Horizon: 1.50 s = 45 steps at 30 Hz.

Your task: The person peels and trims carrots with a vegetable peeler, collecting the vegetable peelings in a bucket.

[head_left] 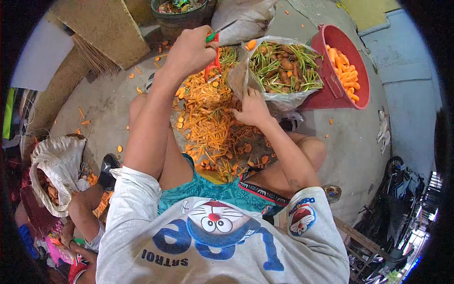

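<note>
My left hand (191, 53) is closed around a small knife (221, 31) with a green handle, its blade pointing up and away. A red peeler (213, 61) hangs at the same hand and also seems gripped. My right hand (254, 109) reaches to the near left side of an open plastic sack (279, 98), fingers against it, thumb spread. Unpeeled carrots (286, 64) with green stalks fill that sack. Between my legs lies a heap of orange peelings (203, 113) with cut carrot ends.
Right of the sack, a tilted red bucket (326, 85) holds peeled carrots (345, 71). A dark bin (177, 19) and white sack (243, 21) stand behind. Another person's leg (87, 210) is at left, near a white sack (59, 161). A cat (383, 132) lies right.
</note>
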### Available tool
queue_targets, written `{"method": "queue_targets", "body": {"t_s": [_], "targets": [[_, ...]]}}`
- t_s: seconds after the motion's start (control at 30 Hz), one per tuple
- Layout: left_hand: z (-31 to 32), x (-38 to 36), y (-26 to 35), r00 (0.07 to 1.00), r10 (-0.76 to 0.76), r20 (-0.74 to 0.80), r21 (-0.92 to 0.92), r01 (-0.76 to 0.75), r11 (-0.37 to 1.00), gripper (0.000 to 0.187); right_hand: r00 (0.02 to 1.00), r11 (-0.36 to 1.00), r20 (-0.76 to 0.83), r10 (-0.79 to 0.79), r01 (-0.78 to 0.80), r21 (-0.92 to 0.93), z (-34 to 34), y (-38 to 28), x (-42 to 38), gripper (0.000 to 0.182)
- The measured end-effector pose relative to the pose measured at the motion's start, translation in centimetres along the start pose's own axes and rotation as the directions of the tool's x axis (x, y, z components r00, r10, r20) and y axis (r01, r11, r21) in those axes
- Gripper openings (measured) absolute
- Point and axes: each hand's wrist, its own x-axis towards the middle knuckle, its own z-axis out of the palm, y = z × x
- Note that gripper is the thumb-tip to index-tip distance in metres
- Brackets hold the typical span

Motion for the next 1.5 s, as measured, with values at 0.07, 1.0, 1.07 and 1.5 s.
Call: {"method": "queue_targets", "body": {"t_s": [0.07,1.0,1.07,1.5], "targets": [[-0.1,-0.2,-0.2,1.000,-0.020,0.007,0.004,0.020,1.000,0.026,0.993,0.994,0.113,-0.046,0.034,0.105,0.0,1.8,0.5,0.063],[-2.5,0.4,-1.2,0.995,-0.041,0.089,-0.071,0.048,0.996,0.025,0.983,0.842,-0.124,0.138,-0.182,-0.507,-6.5,16.8,14.3,0.039],[-2.3,0.3,-1.4,0.997,-0.007,0.071,-0.121,0.016,0.993,0.025,0.976,0.819,-0.025,0.216,-0.195,-0.539,-7.3,16.3,15.2,0.037],[-2.5,0.0,-0.1,0.991,-0.038,0.126,-0.120,0.053,0.991,0.026,0.862,0.444,0.202,0.466,-0.425,0.789,-14.7,11.6,6.9,0.036]]}}
